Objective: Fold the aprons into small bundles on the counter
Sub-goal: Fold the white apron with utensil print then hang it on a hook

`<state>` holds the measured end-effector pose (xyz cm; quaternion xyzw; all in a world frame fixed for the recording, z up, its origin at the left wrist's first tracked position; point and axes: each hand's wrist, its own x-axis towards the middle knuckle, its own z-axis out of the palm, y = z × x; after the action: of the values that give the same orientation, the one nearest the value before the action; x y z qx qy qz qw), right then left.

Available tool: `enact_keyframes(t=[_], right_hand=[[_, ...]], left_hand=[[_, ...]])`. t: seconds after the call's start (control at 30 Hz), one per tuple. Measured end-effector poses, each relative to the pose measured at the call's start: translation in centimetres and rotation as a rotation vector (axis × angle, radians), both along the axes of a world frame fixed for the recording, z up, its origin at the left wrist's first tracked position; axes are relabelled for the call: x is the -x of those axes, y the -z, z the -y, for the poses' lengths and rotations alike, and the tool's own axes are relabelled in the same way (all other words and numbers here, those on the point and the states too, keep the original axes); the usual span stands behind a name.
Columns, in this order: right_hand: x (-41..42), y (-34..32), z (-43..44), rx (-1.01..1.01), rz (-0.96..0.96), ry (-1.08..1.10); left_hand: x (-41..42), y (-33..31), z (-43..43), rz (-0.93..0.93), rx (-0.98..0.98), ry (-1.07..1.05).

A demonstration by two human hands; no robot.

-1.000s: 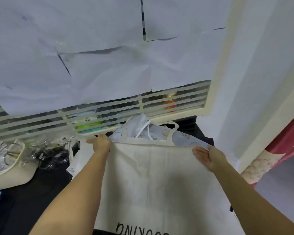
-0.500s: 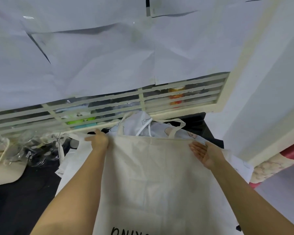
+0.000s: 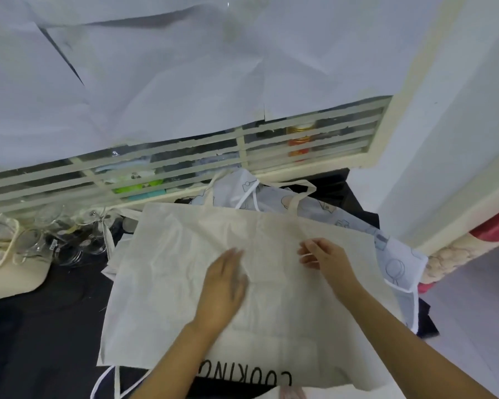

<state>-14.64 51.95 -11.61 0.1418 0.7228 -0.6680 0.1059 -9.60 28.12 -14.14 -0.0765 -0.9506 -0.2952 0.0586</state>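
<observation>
Two hands work on one cream apron (image 3: 170,269), seen from the head camera, and everything else is placed from that cloth. It lies spread flat on the dark counter (image 3: 41,326), with its black lettering (image 3: 245,375) at the near edge and its neck strap (image 3: 303,192) looping off the far edge.

The left hand (image 3: 224,286) lies on the apron's middle, palm down and fingers straight. It grips nothing and is probably pressing out creases so the fold will sit true. The right hand (image 3: 329,262) is just beside it on the same panel, with its fingers loosely curled at the fabric. I cannot tell whether they pinch a ridge of cloth or only touch it.

A pale printed apron (image 3: 395,257) sticks out from under the cream one on the far and right sides, likely waiting its turn. Left of the cream apron stand clear glass jars (image 3: 67,243), and beyond its far edge runs a louvred window (image 3: 271,151). No bundle has been made yet.
</observation>
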Motion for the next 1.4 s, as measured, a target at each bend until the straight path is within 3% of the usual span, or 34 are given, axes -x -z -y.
enact_keyframes(t=[0.07, 0.17, 0.23, 0.4, 0.53, 0.67, 0.83, 0.93, 1.03, 1.17, 1.27, 1.4], right_hand=[[-3.1, 0.1, 0.4, 0.052, 0.076, -0.048], [-8.3, 1.2, 0.6, 0.063, 0.160, -0.051], [-11.9, 2.3, 0.3, 0.081, 0.208, -0.006], [-18.9, 4.9, -0.1, 0.184, 0.368, 0.163], [-22.5, 7.2, -0.1, 0.289, 0.484, 0.372], [-23.9, 8.2, -1.0, 0.386, 0.344, 0.711], [-24.4, 7.8, -3.2, 0.451, 0.244, 0.643], [-24.4, 7.8, -4.9, 0.345, 0.316, 0.539], [-24.0, 7.8, -6.8, 0.275, 0.332, 0.573], [-23.3, 7.7, -8.1, 0.157, 0.408, 0.318], [-22.7, 6.1, -9.5, 0.019, 0.369, 0.196], [-22.3, 2.1, -13.1, -0.256, 0.303, 0.197]], left_hand=[[-4.1, 1.9, -1.4, 0.016, 0.103, 0.163], [-8.6, 4.1, -2.5, 0.198, 0.337, 0.294], [-10.1, 5.4, -2.4, 0.273, 0.473, 0.300], [-10.6, 6.1, -1.5, 0.400, 0.584, 0.302], [-11.7, 6.1, -2.3, 0.483, 0.602, 0.331], [-13.3, 5.7, -3.2, 0.544, 0.619, 0.270], [-12.9, 5.6, -3.2, 0.598, 0.464, 0.204], [-13.0, 5.3, -3.1, 0.597, 0.442, 0.212], [-13.2, 5.3, -2.7, 0.599, 0.474, 0.225], [-13.1, 5.5, -2.5, 0.590, 0.457, 0.226], [-13.1, 5.5, -2.4, 0.585, 0.443, 0.224], [-13.8, 5.7, -2.3, 0.555, 0.484, 0.218]])
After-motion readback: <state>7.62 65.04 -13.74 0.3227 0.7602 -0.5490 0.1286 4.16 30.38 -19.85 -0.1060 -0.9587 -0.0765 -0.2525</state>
